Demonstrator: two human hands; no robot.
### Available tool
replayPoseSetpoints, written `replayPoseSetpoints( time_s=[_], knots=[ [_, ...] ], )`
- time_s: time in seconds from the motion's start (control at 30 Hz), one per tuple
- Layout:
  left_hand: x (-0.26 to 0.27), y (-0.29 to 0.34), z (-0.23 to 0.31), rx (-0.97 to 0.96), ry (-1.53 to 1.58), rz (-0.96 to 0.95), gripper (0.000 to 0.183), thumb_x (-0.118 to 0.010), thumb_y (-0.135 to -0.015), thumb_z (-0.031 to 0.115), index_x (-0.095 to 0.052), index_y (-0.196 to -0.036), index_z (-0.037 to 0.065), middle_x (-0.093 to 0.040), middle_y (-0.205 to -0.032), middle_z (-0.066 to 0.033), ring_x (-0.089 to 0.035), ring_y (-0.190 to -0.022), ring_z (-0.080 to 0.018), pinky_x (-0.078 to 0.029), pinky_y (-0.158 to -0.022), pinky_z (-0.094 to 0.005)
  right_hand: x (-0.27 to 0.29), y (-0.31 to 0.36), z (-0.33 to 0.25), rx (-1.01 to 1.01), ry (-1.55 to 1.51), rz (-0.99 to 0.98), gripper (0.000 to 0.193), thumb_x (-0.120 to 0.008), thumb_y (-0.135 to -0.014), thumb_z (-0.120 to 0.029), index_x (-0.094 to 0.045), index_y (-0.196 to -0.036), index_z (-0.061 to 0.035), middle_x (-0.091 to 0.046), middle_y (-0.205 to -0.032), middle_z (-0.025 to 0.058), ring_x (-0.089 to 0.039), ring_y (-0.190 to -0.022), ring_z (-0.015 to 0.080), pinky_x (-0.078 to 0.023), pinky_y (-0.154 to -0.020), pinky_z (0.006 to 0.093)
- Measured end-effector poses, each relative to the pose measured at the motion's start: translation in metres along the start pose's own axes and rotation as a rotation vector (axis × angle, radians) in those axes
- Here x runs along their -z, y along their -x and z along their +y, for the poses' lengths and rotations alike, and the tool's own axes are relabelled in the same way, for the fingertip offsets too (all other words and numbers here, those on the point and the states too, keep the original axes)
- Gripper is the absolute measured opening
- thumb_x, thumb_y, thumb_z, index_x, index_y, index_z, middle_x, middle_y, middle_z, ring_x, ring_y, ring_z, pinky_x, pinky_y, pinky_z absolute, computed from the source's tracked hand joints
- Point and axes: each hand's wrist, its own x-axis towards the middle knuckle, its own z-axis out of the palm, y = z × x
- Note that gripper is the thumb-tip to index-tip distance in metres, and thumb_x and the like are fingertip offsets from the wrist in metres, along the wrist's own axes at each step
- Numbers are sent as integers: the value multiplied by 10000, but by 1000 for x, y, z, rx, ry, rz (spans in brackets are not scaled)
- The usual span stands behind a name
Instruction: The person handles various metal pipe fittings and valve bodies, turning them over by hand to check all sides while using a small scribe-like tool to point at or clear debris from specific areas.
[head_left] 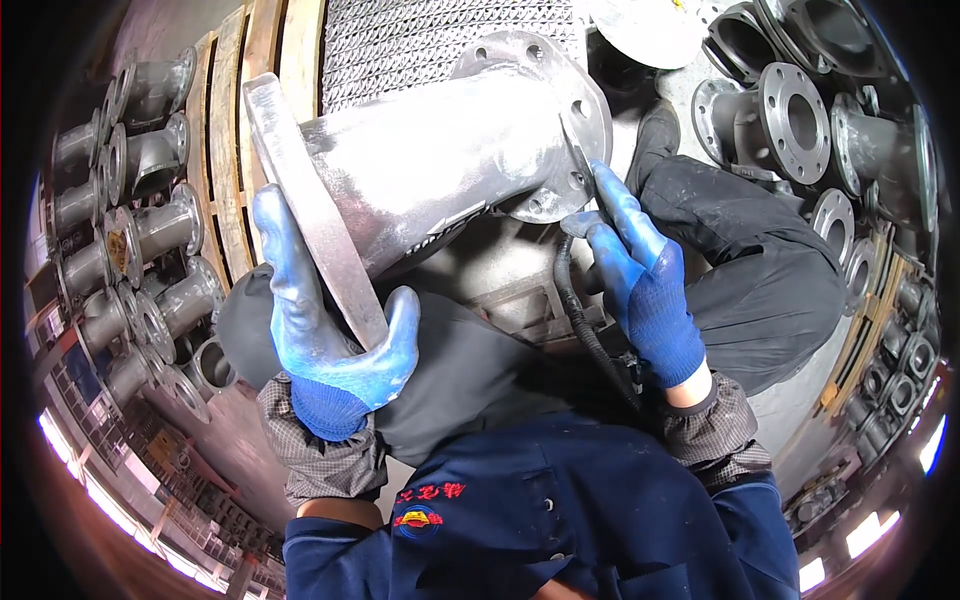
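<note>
A thick grey metal pipe with a flange at each end lies tilted across my lap, its far end up and to the right. My left hand, in a blue coated glove, cups the near-left flange, thumb on one side and fingers on the other. In my right hand, also gloved, is a thin, dark, blade-like tool; its tip meets the inner side of the round far flange, which has bolt holes. My index finger stretches along the tool. Its exact kind cannot be made out.
A black ribbed hose runs below my right hand, beside my bent legs. Beyond the pipe lies a metal mesh panel. Wooden pallet boards are at the left. Stacked flanged fittings stand left and right.
</note>
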Motion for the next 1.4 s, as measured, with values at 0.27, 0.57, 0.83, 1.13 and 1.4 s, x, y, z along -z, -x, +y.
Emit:
replayPoseSetpoints(
  time_s=[0.27, 0.57, 0.83, 1.13, 1.4],
  knots=[
    [5, -29, 5, 214, 101, -17, 831, -616, -628, -42, -269, -1384, -50, -268, -1442, -237, -271, -1346, -326, -227, -1087, -393, 1, -15, 1, -13, -487, 189, 459, -407, -919, 3, -336, -1372, -13, -602, -1078, 136, -570, -712, 59, -454, -582, 151],
    [15, -89, -6, 367, 135, -63, 684, -577, -729, 10, -341, -1370, -30, -469, -1297, -138, -480, -1138, -166, -388, -957, -288, 4, -54, 4, -98, -792, 242, 427, -423, -908, -29, -399, -1334, -14, -593, -1112, 141, -608, -896, 141, -501, -725, 233],
    [15, -88, -38, 493, 241, 93, 564, -559, -761, -26, -435, -1311, -34, -596, -1101, -118, -581, -841, -98, -479, -721, -206, 55, -58, 20, -177, -801, 91, 410, -434, -806, 15, -492, -1207, 80, -639, -990, 207, -628, -728, 163, -481, -629, 209],
    [13, -90, -43, 482, 217, 164, 522, -561, -767, -41, -484, -1282, -16, -599, -935, -37, -518, -718, -44, -425, -630, -177, 70, -56, 36, 61, -149, 1, 367, -416, -875, 44, -517, -1228, 43, -630, -1021, 156, -566, -661, 102, -427, -544, 181],
    [19, -88, -54, 466, 189, 98, 443, -583, -782, -38, -536, -1222, -19, -626, -892, -52, -563, -699, -56, -454, -619, -179, 68, -63, 43, 236, 95, -213, 353, -396, -881, 50, -526, -1209, 56, -588, -1138, 144, -611, -799, 127, -493, -672, 218]
  ],
)
